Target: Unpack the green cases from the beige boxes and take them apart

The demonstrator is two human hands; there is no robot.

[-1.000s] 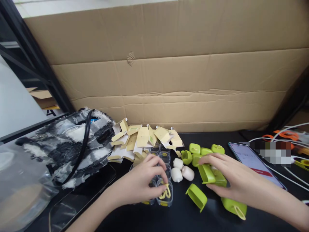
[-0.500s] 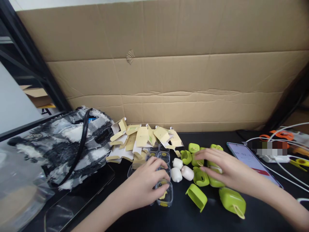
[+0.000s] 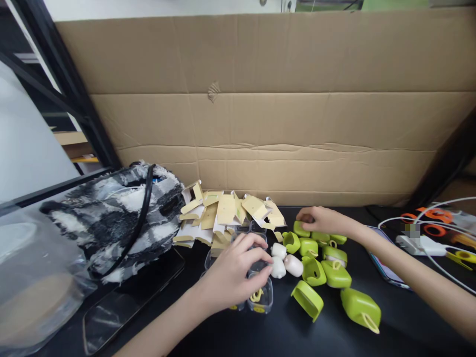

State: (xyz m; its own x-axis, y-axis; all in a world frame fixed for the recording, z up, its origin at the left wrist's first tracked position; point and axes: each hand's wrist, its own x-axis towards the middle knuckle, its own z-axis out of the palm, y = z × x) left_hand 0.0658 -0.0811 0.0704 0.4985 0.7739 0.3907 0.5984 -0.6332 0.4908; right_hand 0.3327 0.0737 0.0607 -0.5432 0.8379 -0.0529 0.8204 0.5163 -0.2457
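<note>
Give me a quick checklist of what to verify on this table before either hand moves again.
1. Left hand resting on the clear plastic boxes: ok.
2. Right hand touching the farthest green case: ok.
3. Right hand's grip closed on that case: cannot tell.
4. White pods lying apart from both hands: not ok, left fingertips touch one.
5. Phone free of the right forearm: not ok, forearm crosses it.
</note>
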